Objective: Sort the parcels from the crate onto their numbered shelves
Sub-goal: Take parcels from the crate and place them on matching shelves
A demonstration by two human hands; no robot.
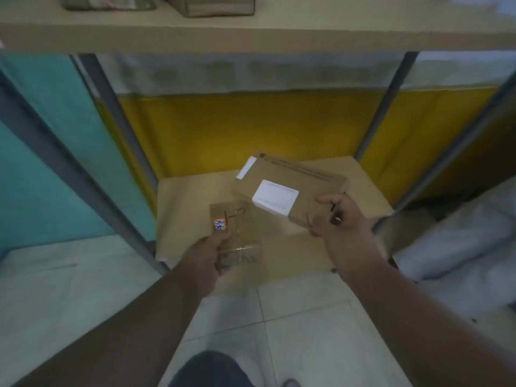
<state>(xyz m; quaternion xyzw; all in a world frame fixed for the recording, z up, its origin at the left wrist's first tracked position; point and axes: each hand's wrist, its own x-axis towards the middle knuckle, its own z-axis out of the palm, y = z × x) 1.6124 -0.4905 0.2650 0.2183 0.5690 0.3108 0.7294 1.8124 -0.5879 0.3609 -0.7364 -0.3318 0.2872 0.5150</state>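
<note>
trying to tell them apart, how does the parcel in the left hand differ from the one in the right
The left parcel is smaller; the right parcel is larger and flatter. The left one bears a small handwritten sticker, the right one a plain white label. Clear tape crosses the left one; the right shows a white strip at one end. Both are brown cardboard, each held in one hand.

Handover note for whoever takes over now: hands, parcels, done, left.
Left hand: grips the small taped parcel by its near left corner, thumb just below the handwritten sticker.
Right hand: grips the larger flat parcel at its near right corner; it also holds a dark pen-like item.
Both parcels are over the bottom shelf board; whether they rest on it cannot be told.
Done: two boxes sit on the upper shelf.
Left: place both held parcels. The crate is out of view.
</note>
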